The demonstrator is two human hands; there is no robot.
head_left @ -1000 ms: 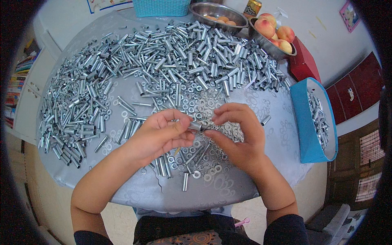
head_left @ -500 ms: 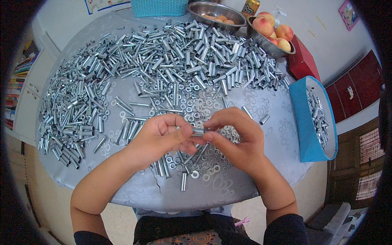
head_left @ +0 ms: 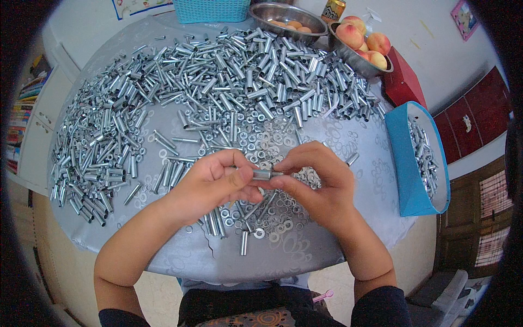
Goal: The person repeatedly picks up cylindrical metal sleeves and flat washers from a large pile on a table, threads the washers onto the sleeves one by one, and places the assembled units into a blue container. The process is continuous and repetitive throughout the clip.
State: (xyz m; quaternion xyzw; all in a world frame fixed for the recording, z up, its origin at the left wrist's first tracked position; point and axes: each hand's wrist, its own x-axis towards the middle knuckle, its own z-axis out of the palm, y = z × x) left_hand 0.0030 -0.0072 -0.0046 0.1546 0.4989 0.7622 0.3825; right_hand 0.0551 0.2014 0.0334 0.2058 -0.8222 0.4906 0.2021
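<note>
Both hands meet over tabletop (head_left: 348, 218) centre: left hand (head_left: 210, 185) & right hand (head_left: 318, 182) w/ fingers pinched shut on one small metal sleeve (head_left: 262, 174), held level btwn them above scattered washers (head_left: 272, 212). Big heap of metal tubes (head_left: 229, 76) beyond; blue bin (head_left: 408, 163) w/ more at right.

1. My left hand (head_left: 210, 182) and right hand (head_left: 316, 182) meet over the near middle of the table (head_left: 338, 245), a short metal sleeve (head_left: 261, 174) between them.
2. Washers (head_left: 272, 215) lie beneath my hands.
3. Metal tubes (head_left: 229, 82) spread behind and left.
4. A bin (head_left: 417, 163) stands right — two bowls (head_left: 283, 13) at the far edge.
</note>
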